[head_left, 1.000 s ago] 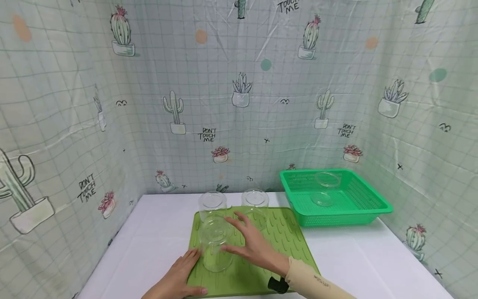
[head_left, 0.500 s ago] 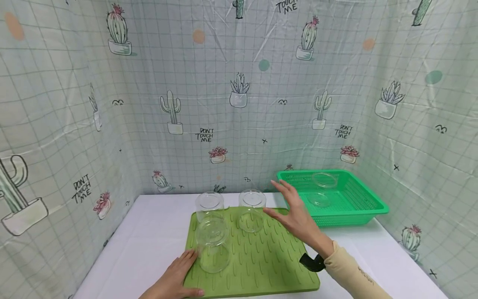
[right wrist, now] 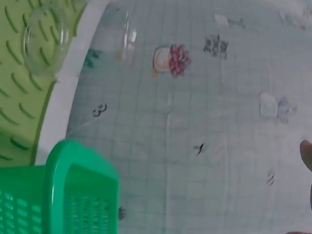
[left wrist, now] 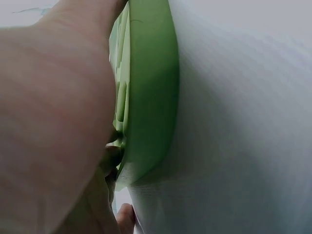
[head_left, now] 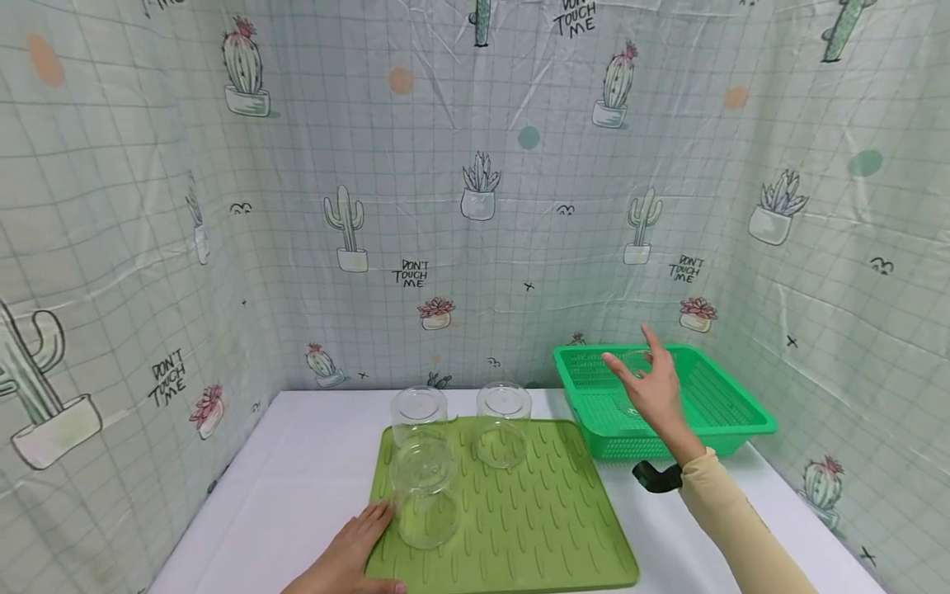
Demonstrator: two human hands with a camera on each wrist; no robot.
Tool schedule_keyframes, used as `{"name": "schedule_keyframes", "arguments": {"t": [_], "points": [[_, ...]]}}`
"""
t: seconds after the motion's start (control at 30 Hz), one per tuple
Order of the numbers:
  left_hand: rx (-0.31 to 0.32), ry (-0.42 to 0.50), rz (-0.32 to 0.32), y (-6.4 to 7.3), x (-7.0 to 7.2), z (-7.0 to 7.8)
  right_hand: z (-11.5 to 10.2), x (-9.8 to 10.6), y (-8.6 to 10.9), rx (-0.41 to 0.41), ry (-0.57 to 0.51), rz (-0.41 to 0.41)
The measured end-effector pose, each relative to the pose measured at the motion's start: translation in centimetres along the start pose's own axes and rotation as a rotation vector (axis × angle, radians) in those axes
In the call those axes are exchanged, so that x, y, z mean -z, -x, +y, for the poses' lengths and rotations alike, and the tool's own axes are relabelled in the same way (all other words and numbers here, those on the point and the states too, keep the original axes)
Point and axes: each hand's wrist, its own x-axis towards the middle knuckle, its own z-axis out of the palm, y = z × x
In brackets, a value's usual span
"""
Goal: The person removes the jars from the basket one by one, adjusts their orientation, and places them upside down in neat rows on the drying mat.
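My right hand [head_left: 657,391] is over the near side of a green basket [head_left: 731,432], its thumb and fingers spread and nothing between them. Behind it, partly hidden, a clear cup [head_left: 635,358] stands inside the basket. At the front left corner of a green ridged mat [head_left: 534,528], my left hand [head_left: 343,551] rests flat on the edge with its thumb apart. Three more clear cups stand on the mat: a front left cup [head_left: 426,503], a back left cup [head_left: 419,404] and a back right cup [head_left: 503,425]. The mat's side [left wrist: 151,92] shows beside my left hand in the left wrist view.
A white cloth [head_left: 260,487] covers the table under the mat and basket. Cactus-print curtains [head_left: 475,247] close off the back and both sides. The basket stands at the back right, close to the mat's right corner.
My right hand has moved from beside the front left cup, rightward and back, to above the basket. The left hand has stayed on the mat's edge.
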Motion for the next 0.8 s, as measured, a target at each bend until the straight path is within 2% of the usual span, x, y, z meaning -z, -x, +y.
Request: {"name": "schedule_keyframes", "arguments": {"t": [0.17,0.43,0.67,0.8], "points": [[0.013,0.007,-0.013,-0.1,0.0,-0.1,2.4,0.6,-1.7,-0.195,-0.040,-0.023],[0.010,-0.037,0.010,-0.1,-0.3,-0.2,6.3,0.5,-3.8,-0.477,-0.198,-0.083],[0.005,-0.080,0.015,0.0,-0.3,-0.2,8.4,0.2,-4.9,-0.661,-0.398,-0.168],[0.013,-0.074,0.002,-0.1,-0.4,-0.3,9.5,0.1,-5.6,-0.717,-0.430,-0.217]]}}
